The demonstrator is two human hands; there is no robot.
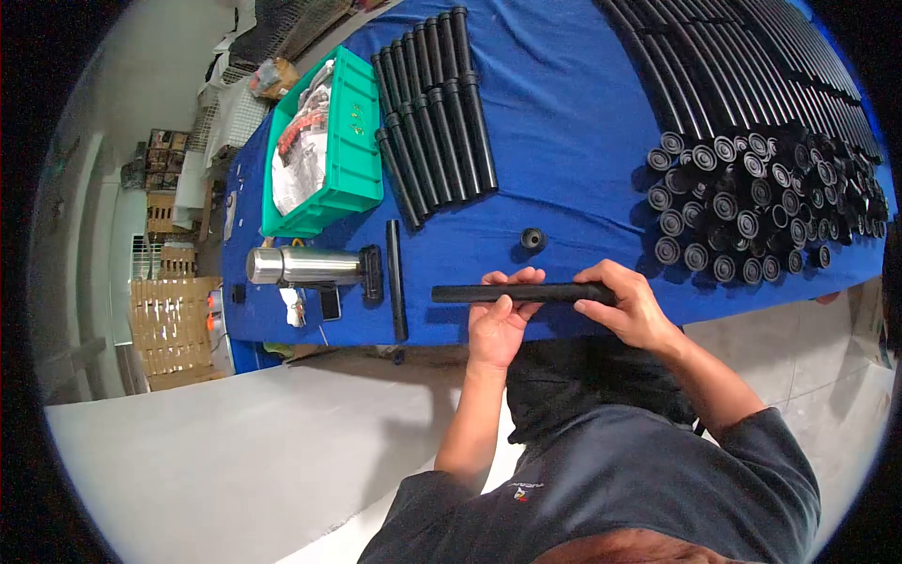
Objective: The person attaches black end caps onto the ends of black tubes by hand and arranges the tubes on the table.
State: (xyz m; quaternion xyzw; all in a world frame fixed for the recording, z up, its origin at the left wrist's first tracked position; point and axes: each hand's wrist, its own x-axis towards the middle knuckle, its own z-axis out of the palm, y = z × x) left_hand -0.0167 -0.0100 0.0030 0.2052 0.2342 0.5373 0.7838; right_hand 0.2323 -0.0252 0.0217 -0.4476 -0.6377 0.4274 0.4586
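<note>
A black tube (455,294) is held level above the table's front edge. My left hand (498,324) grips it around the middle, thumb on the near side and fingertips showing beyond it. Around the tube's right end my right hand (631,305) is closed; that end is partly hidden by the fingers. Just beyond the tube, a small round black cap (533,240) with a hole in its top sits on the blue cloth (564,122). Another black tube (396,282) lies by itself to the left, pointing away from me.
Several finished-looking black tubes with collars (437,117) lie in rows at the back. A green crate (357,141) holds plastic bags. A steel thermos (315,266) lies at left beside a phone (330,304). Many black caps (724,205) and long tubes (742,66) fill the right.
</note>
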